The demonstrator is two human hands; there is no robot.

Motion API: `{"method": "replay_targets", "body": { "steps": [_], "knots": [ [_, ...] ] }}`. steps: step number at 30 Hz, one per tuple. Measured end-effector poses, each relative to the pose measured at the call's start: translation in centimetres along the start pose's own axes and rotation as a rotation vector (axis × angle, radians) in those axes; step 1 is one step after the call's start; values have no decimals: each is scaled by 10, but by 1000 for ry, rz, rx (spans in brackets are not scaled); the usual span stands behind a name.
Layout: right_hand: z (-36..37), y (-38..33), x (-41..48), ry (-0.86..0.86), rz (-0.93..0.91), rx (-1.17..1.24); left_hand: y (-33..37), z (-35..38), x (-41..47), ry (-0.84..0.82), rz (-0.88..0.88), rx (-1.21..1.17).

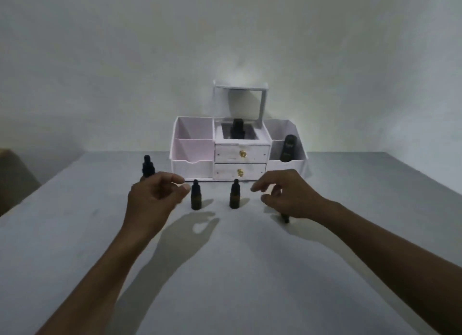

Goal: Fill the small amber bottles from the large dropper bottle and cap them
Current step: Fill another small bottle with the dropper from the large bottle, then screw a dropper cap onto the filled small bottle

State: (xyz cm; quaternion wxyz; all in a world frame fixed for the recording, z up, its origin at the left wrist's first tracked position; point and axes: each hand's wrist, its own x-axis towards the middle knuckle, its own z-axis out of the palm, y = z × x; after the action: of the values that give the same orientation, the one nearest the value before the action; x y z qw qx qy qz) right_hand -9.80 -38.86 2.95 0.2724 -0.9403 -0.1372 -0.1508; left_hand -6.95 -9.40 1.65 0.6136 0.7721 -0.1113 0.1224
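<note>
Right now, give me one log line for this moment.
left hand: open, beside large bottle | right hand: over dark item, grip unclear | two small bottles: upright, capped, untouched

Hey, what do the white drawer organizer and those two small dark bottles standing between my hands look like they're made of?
White drawer organizer: likely matte plastic, thin uniform walls, with shiny gold knobs. Two small dark bottles: possibly amber glass with black caps; the dim light leaves it open.
</note>
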Motion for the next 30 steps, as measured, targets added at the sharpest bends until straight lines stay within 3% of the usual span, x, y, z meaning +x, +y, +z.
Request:
{"method": "replay_targets", "body": {
  "steps": [6, 10, 15, 19, 22, 25, 30],
  "knots": [
    [-15, 43, -33, -242, 126, -276, 17, 80, -14, -218, -12, -10],
    [-7, 55, -49, -302, 74, -410, 20, 123, -21, -294, -49, -49],
    [-13, 65, -57, -171, 36, -333, 16, 161, -18, -320, -54, 4],
    [-24, 66, -47, 251, 81, 46, 9, 179, -6, -310, -88, 53],
    [-27, 63, -31, 422, 160, 161, 4, 187, 4, -305, -117, 71],
    [-27, 64, -16, 459, 185, 275, 0, 194, 9, -298, -130, 91],
    [-20, 65, -2, 422, 192, 186, -11, 201, 11, -292, -96, 115]
  ]
}}
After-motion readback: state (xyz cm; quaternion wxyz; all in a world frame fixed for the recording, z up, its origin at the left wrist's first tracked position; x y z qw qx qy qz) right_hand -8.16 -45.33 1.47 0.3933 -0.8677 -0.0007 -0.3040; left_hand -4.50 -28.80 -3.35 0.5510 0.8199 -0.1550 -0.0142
